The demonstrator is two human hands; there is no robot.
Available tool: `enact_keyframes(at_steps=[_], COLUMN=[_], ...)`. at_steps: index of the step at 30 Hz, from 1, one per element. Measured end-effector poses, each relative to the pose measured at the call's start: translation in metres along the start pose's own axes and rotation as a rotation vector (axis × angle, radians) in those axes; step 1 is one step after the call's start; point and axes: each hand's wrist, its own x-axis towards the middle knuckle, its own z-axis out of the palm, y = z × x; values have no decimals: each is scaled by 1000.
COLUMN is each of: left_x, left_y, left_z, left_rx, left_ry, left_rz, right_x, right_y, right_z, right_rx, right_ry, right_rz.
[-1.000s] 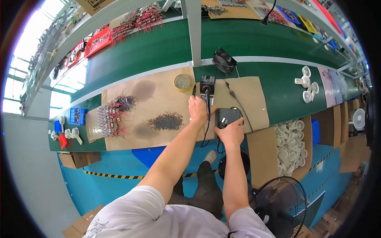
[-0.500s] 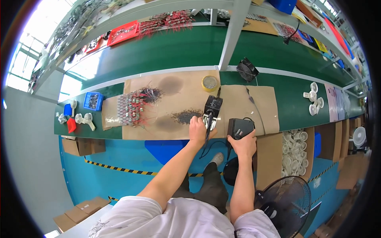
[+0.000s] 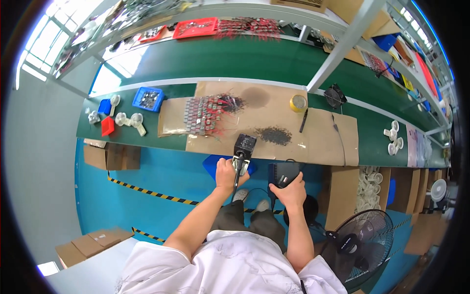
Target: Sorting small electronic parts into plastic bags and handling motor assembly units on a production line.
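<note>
My left hand grips a soldering iron stand with a black top. In the stand sits a soldering iron, its dark handle pointing down toward me. They are in front of the bench's near edge, partly over the cardboard sheet in the picture. To the right, my right hand is closed around a black soldering station box, thumb on its near left corner. A thin black cable loops below the box. The fingers under both things are partly hidden.
Wired parts with red leads lie on the cardboard, near a dark scorched patch, a yellow tape roll and a black stick. A blue tray is left. A standing fan and box of white parts are right.
Both hands have moved left along the bench and back toward me, carrying the stand with its iron and the station box off the cardboard. The view has shifted left.
</note>
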Motion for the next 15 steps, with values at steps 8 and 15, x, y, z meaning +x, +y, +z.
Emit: enact_keyframes(at_steps=[8, 15], left_x=[-73, -158], left_y=[-31, -54], left_z=[-79, -147], left_rx=[98, 186], left_ry=[135, 259], left_rz=[-263, -431], right_x=[-50, -97], right_y=[-33, -66], right_z=[17, 45], right_rx=[-103, -153], right_ry=[-127, -142], right_rz=[-277, -521])
